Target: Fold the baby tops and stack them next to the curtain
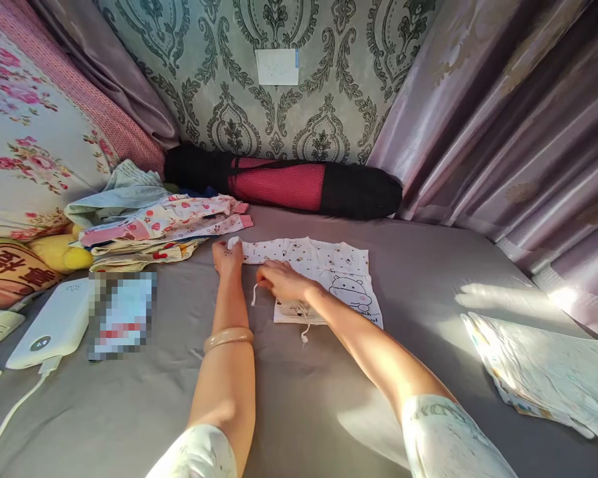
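A small white baby shirt [319, 255] lies spread on the grey sheet, with tiny prints on its upper part and a cartoon animal on its front. My left hand [228, 257] is closed around the end of its left sleeve, and a bit of white cloth shows above the fingers. Across the shirt's left side reaches my right hand [283, 280], its fingers pinched together. A white tie string [254, 295] hangs from these fingertips. Another knotted string [305, 332] trails off the shirt's lower edge. My right hand and forearm hide part of the shirt.
Folded clothes [164, 222] are piled at the back left, near a yellow plush toy [62, 252]. A white power bank [54, 325] with a cable and a blurred object [122, 315] lie left. Folded cloth [548, 372] lies right. A black-and-pink rolled bag [279, 184] lines the wall.
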`<state>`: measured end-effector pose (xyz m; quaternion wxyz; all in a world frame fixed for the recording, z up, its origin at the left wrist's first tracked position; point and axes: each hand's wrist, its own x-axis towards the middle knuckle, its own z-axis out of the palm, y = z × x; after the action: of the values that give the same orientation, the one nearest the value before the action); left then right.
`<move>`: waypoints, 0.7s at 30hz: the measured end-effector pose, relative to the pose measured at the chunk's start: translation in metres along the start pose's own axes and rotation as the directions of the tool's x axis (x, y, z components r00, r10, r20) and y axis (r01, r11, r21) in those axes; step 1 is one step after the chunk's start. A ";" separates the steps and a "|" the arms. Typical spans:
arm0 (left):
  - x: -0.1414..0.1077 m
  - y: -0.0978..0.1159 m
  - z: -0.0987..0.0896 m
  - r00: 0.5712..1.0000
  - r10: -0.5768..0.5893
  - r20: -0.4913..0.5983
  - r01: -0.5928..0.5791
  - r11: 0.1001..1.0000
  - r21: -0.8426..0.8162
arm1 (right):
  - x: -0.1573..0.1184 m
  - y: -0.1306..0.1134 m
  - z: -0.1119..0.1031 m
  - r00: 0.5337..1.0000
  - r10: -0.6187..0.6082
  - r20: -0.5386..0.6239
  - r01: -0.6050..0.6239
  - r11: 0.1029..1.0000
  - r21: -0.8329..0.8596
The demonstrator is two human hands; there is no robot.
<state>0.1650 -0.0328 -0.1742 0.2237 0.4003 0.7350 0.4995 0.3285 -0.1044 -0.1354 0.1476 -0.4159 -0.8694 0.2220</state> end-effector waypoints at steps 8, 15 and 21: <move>-0.001 0.014 0.005 0.982 -0.188 0.002 0.182 0.947 -0.266 | -0.043 0.078 -0.058 0.676 0.604 -0.422 -0.560 0.793 0.239; -0.007 0.029 0.000 0.974 -0.227 -0.023 0.195 0.878 -0.437 | -0.037 0.056 -0.041 0.802 0.438 -0.406 -0.546 0.814 -0.199; -0.006 0.038 -0.005 0.957 -0.283 0.057 0.257 0.744 -0.617 | 0.004 0.043 -0.002 0.935 0.325 -0.143 -0.353 0.899 -0.259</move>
<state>0.1790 -0.0334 -0.1381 0.3971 0.1840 0.5853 0.6826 0.3551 -0.0766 -0.1559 0.0881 -0.5878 -0.7982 0.0985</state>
